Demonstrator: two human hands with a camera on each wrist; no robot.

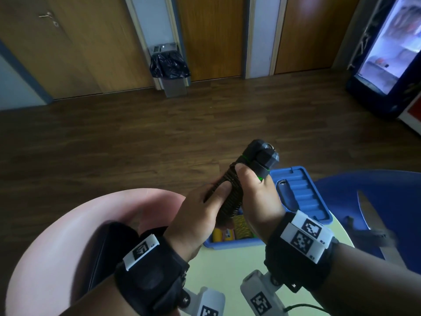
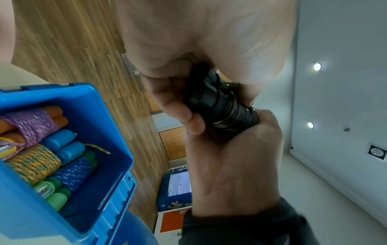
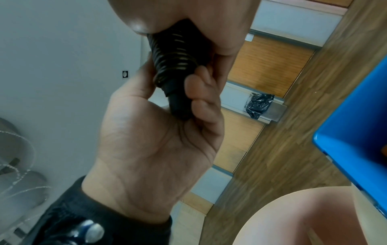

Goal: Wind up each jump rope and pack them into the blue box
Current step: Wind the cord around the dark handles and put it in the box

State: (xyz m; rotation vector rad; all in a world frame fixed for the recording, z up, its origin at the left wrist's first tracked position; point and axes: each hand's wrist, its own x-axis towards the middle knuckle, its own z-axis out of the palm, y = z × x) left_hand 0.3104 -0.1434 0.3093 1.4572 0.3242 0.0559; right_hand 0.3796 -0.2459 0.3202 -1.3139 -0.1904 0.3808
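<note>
Wooden flooring and a row of doors are filling the background of the head view, with a pale round surface below carrying the blue box, whose lid is lying open behind it. Above the box, both hands are gripping a black jump rope that is already wound tight around its paired handles: the left hand is curling round the lower part with the thumb pressing on the coils, and the right hand is wrapping the upper part, just below the handle ends.

Looking from the left wrist, the box is holding several wound ropes side by side: a purple one on orange handles, a yellow-green one on blue handles and a dark blue one on green handles. Some space is showing along the box's near wall.

Looking from the right wrist, the right hand's fingers are closing round the black bundle's lower end, with a corner of the box at the edge.

Most of the packing seems done; the black bundle appears wound and is still needing to be laid in the box. Whether other ropes are waiting cannot be told.
</note>
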